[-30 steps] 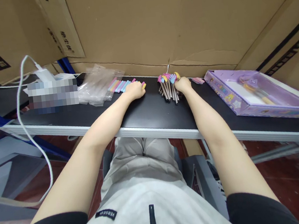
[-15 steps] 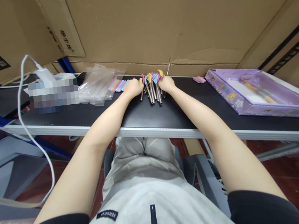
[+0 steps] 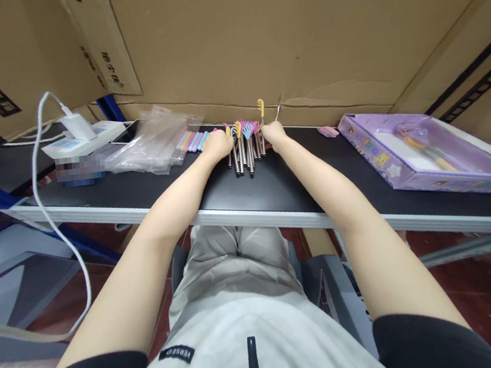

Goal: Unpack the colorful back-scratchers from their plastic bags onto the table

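Note:
Several small telescopic back scratchers (image 3: pixel 247 132) lie bunched on the black tabletop, with pink, yellow and blue claw heads and metal shafts. My right hand (image 3: pixel 274 136), at the bunch's right side, is closed on a yellow-headed back scratcher (image 3: pixel 260 106), whose claw stands up above my fingers. My left hand (image 3: pixel 217 146) is closed at the left side of the bunch, its fingers against a yellow-headed back scratcher (image 3: pixel 228 132). Just left of that hand is a row of pastel sticks (image 3: pixel 191 140), partly hidden by it.
Clear plastic bags (image 3: pixel 148 151) lie left of the sticks. A white power strip (image 3: pixel 102 133) with a plugged-in charger and cable stands further left. On the right are an open purple box (image 3: pixel 374 148) and small pink cards (image 3: pixel 328 132). Cardboard (image 3: pixel 220 39) walls the back.
The yellow-headed back scratcher at my right hand has risen clear of the bunch. The remaining back scratchers have shifted slightly left, and both hands stay nearly in place.

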`<state>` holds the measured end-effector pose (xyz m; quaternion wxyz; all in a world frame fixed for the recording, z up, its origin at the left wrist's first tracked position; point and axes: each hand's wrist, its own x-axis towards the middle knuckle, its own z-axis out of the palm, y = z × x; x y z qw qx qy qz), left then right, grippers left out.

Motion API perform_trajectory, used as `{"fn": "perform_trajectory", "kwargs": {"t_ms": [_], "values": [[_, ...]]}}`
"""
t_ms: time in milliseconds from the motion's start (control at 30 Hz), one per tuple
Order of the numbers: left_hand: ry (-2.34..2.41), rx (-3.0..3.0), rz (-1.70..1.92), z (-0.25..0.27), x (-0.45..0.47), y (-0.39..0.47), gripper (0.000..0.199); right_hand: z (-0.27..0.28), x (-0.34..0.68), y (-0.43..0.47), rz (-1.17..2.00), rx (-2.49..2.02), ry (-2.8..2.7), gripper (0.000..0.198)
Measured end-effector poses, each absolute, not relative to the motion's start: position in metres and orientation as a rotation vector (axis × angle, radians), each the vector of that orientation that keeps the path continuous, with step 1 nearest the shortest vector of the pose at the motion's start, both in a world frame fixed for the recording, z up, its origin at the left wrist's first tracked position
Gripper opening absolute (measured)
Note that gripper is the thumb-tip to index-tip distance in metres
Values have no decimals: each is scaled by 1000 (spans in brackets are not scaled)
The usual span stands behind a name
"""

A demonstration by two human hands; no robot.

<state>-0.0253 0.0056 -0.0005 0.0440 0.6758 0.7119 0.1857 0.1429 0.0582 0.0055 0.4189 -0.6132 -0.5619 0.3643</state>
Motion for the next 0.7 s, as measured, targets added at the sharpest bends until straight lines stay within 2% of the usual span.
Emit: {"fn": "perform_trajectory", "kwargs": {"t_ms": [167, 300, 433, 567, 700], "values": [[2236, 2054, 675, 4, -21, 2, 45, 17, 157, 37, 1036, -1534, -1191, 33], [1941, 2057, 781, 18, -11, -15, 48, 15, 168, 30, 1174, -1498, -1150, 35], [1565, 2040, 536, 35, -9, -39, 53, 13, 172, 31, 1198, -1447, -1154, 31], [1472, 2068, 213, 37, -15, -47, 51, 13, 173, 31, 1175, -1463, -1160, 30], [1399, 2045, 170, 26, -19, -34, 56, 11, 173, 30, 1172, -1465, -1171, 33]]}}
